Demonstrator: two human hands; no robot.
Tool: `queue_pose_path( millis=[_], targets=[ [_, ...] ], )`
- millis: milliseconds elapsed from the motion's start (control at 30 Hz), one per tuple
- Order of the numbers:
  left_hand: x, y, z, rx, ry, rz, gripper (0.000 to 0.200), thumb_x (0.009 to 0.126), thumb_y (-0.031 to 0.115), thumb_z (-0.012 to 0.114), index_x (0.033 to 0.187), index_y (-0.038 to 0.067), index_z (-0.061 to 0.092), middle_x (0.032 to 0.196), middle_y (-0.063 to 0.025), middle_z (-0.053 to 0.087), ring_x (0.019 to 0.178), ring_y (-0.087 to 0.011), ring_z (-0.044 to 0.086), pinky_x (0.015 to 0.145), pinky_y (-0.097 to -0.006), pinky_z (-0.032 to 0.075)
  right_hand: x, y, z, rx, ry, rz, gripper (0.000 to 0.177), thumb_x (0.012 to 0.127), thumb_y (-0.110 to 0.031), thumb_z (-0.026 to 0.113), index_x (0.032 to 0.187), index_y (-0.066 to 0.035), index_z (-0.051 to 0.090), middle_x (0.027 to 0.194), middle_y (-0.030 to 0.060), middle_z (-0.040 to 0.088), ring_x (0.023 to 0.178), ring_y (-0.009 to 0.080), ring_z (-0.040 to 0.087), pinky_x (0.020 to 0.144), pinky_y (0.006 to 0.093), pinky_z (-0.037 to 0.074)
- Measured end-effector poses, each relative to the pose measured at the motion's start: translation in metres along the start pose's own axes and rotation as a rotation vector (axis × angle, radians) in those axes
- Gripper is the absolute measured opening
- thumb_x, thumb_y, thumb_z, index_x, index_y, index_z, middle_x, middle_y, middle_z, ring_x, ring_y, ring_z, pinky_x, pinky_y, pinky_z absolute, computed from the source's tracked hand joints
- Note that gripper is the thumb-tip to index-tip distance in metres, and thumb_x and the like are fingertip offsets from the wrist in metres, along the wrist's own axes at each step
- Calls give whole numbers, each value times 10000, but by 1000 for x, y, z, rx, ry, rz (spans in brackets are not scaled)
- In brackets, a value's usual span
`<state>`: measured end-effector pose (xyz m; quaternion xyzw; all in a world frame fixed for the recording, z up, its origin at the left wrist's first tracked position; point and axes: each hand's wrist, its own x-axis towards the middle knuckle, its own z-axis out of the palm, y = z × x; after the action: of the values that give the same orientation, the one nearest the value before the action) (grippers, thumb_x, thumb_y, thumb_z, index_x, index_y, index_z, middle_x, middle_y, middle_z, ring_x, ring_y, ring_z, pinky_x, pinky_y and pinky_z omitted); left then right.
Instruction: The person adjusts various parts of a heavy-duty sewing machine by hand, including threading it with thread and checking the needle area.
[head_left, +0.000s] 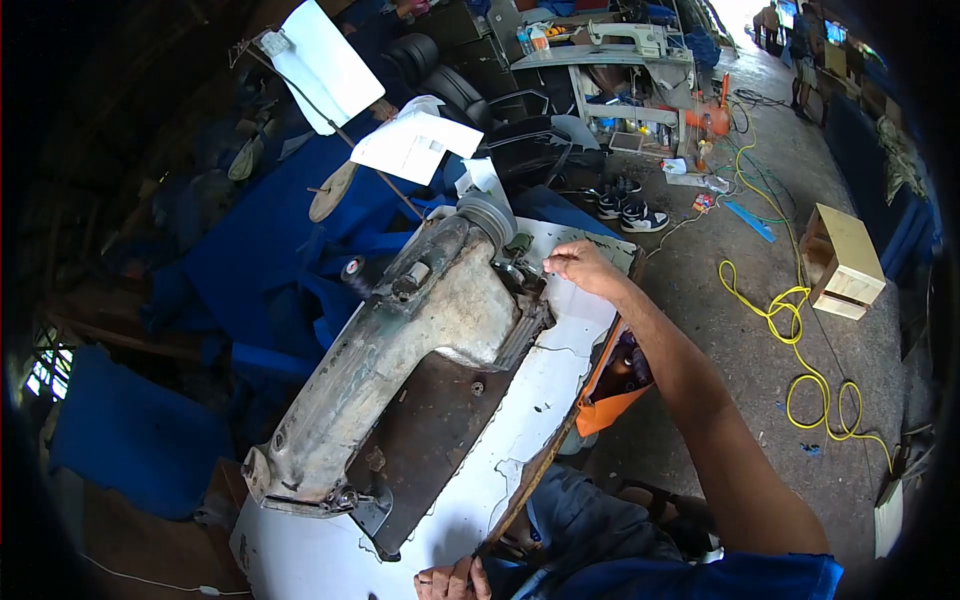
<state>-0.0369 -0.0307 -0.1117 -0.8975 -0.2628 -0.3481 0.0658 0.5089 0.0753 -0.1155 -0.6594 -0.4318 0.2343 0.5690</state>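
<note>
An old sewing machine (400, 320) with worn, chipped paint lies slantwise across a white tabletop (545, 375). Its handwheel (487, 218) is at the far end, and the needle end with a metal presser plate (372, 510) is nearer to me. My right hand (583, 268) reaches to the small metal parts (520, 275) beside the handwheel end. Its thumb and fingers are pinched together; what they hold, if anything, is too small to tell. At the near table edge rests my left hand (455, 580), fingers lying on the surface, partly cut off by the frame.
Paper sheets (418, 140) hang on a rod beyond the machine. An orange bag (608, 405) hangs under the table edge. On the floor are sneakers (640, 215), a yellow cord (797, 320) and a wooden box (845, 262). Another sewing machine (628, 38) stands behind.
</note>
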Motion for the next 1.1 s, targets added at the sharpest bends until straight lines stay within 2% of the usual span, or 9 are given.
queue_pose_path(
  millis=[267, 567, 767, 867, 967, 1100],
  targets=[
    [4, 0, 0, 17, 6, 27, 107, 876, 127, 746, 967, 104, 693, 1095, -137, 726, 802, -244, 674, 691, -383, 482, 0, 0, 0, 11, 6, -6, 246, 955, -237, 701, 896, 1, 726, 655, -38, 549, 624, 61, 470, 592, 261, 382],
    [-8, -7, 4, 20, -13, 31, 113, 885, 152, 738, 972, 94, 694, 1130, -144, 725, 802, -238, 675, 701, -371, 486, 1, 3, 0, 12, 5, -16, 235, 960, -227, 688, 905, -2, 733, 683, -19, 593, 636, 75, 502, 595, 274, 412],
    [2, -2, 1, 30, -10, 26, 123, 912, 150, 707, 1012, 79, 708, 1081, -108, 729, 835, -223, 677, 730, -358, 487, 2, 5, 0, 13, -10, -57, 226, 956, -211, 695, 882, -1, 731, 667, -22, 581, 634, 68, 496, 587, 275, 405],
    [2, -1, 0, 86, -45, 34, 179, 940, 172, 672, 1079, 66, 709, 1051, -78, 728, 848, -209, 663, 749, -349, 478, 1, 3, 0, 4, -10, -62, 226, 956, -209, 695, 876, 0, 730, 662, -23, 575, 631, 66, 491, 582, 277, 400],
    [-11, -5, 4, 104, -137, -49, 217, 956, 194, 648, 1115, 60, 709, 1057, -62, 727, 845, -200, 647, 757, -348, 470, 0, 1, -1, -4, -8, -41, 226, 956, -209, 694, 875, -1, 730, 660, -23, 574, 626, 66, 488, 579, 276, 397],
    [-10, -6, 4, 81, -104, -27, 177, 949, 213, 656, 1052, 81, 714, 1039, -71, 727, 793, -213, 639, 746, -360, 475, -1, -1, 0, -13, 6, -42, 228, 957, -210, 691, 875, -1, 730, 660, -24, 573, 622, 65, 485, 577, 274, 395]
  ],
)
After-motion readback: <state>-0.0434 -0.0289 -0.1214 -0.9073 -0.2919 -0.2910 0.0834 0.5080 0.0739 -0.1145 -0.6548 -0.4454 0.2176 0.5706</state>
